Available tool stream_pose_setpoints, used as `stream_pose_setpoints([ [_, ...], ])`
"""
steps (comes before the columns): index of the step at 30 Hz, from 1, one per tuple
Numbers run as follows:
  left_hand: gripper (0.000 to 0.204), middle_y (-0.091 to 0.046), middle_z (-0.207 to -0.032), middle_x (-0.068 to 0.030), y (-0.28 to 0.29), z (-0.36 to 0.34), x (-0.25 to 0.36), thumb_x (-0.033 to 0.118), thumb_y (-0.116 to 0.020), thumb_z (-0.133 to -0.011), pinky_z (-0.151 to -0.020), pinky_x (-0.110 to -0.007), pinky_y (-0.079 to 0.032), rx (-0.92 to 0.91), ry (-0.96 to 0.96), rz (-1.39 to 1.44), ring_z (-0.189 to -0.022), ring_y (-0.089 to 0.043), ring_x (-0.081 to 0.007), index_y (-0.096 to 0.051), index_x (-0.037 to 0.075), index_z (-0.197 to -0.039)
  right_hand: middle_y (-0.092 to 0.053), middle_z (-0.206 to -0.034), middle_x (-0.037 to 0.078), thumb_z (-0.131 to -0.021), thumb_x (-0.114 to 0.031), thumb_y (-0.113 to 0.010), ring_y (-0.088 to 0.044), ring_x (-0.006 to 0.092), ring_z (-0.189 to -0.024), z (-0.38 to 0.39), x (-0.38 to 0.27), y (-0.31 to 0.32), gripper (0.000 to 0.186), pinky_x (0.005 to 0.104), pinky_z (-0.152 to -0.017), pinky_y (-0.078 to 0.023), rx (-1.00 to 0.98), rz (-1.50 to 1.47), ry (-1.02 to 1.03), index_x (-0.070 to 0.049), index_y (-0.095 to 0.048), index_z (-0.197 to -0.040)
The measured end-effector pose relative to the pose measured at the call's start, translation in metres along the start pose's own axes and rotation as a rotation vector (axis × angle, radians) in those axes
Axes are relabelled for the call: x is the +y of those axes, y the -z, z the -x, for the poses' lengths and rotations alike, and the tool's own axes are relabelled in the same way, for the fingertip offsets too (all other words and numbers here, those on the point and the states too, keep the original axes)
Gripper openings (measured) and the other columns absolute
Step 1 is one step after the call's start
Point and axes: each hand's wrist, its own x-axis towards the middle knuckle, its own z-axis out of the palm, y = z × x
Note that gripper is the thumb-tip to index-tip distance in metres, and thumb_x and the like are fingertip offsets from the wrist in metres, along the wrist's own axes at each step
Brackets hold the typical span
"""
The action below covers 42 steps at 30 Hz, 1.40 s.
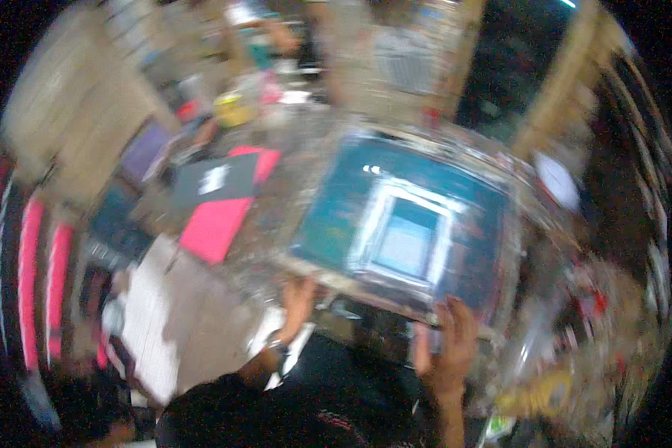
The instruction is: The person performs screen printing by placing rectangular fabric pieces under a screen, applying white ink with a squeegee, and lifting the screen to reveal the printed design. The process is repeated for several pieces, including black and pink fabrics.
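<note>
A screen printing frame (325, 201) with teal mesh lies tilted across the middle of the worktable. Whitish bands surround a pale blue rectangular window (407, 243) in its mesh. At the near edge, my right hand (452, 343) has its fingers over the rim and its thumb below, closed on the frame. My left hand (299, 302) is at the frame's near left corner; blur smears its fingers, and I cannot tell whether they grip.
Left of the frame lie pink sheets (216, 228) with a dark grey sheet (224, 179) on top. A yellow container (233, 110) stands farther back. A white round object (557, 181) is at the right, above blurred clutter. Pale boards (153, 321) lie at the near left.
</note>
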Motion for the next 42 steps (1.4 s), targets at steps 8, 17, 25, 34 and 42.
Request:
stream_pose_setpoints([
  [8,0.044,-0.067,-0.1,-0.0176,0.007,0.005,0.13,0.025,-0.061,-0.103,-0.073,-0.033,-0.059,-0.178,-0.388,-0.024,-0.086,-0.071,-0.0217,-0.038,-0.004,-0.127,-0.06,-0.09,0.011,-0.089,-0.049,-0.07,-0.059,0.0344,-0.09,-0.103,-0.098,-0.041,0.045,0.0487,-0.081,-0.042,0.237,0.481,0.481,-0.007,-0.066,-0.102],
  [17,0.052,-0.06,-0.112,-0.0281,0.159,-0.143,0.089,0.025,-0.076,-0.083,-0.085,-0.052,-0.053,0.216,-0.452,-1.3,-0.106,-0.06,-0.0451,-0.052,-0.004,-0.119,-0.065,-0.127,0.026,-0.09,-0.073,-0.053,-0.062,0.0442,-0.118,-0.309,-0.131,0.029,0.086,0.0497,-0.101,-0.049,0.273,0.525,0.265,-0.002,-0.06,-0.138],
  [25,0.037,-0.066,-0.101,-0.0254,0.204,-0.169,0.049,0.023,-0.066,-0.091,-0.077,-0.05,-0.056,0.115,-0.329,-1.57,-0.091,-0.067,-0.0429,-0.061,-0.006,-0.113,-0.052,-0.145,0.027,-0.097,-0.06,-0.053,-0.056,0.0392,-0.13,-0.431,-0.119,0.04,0.072,0.0401,-0.109,-0.042,0.139,0.56,0.491,-0.007,-0.053,-0.145],
  [34,0.029,-0.069,-0.092,-0.0251,0.198,-0.153,0.077,0.014,-0.053,-0.096,-0.071,-0.047,-0.055,0.024,-0.477,-1.759,-0.082,-0.069,-0.0402,-0.062,-0.005,-0.115,-0.059,-0.133,0.029,-0.1,-0.046,-0.053,-0.064,0.0433,-0.116,-0.504,-0.098,0.036,0.045,0.046,-0.103,-0.05,0.213,0.658,0.69,-0.041,-0.05,-0.144],
  [42,0.028,-0.066,-0.086,-0.0265,0.217,-0.172,0.051,0.006,-0.048,-0.093,-0.059,-0.049,-0.056,-0.148,-0.513,-1.71,-0.073,-0.069,-0.0401,-0.055,-0.007,-0.117,-0.068,-0.113,0.032,-0.087,-0.079,-0.047,-0.066,0.0485,-0.108,-0.405,-0.157,0.052,0.083,0.0546,-0.095,-0.052,0.099,0.263,0.495,-0.005,-0.068,-0.117],
])
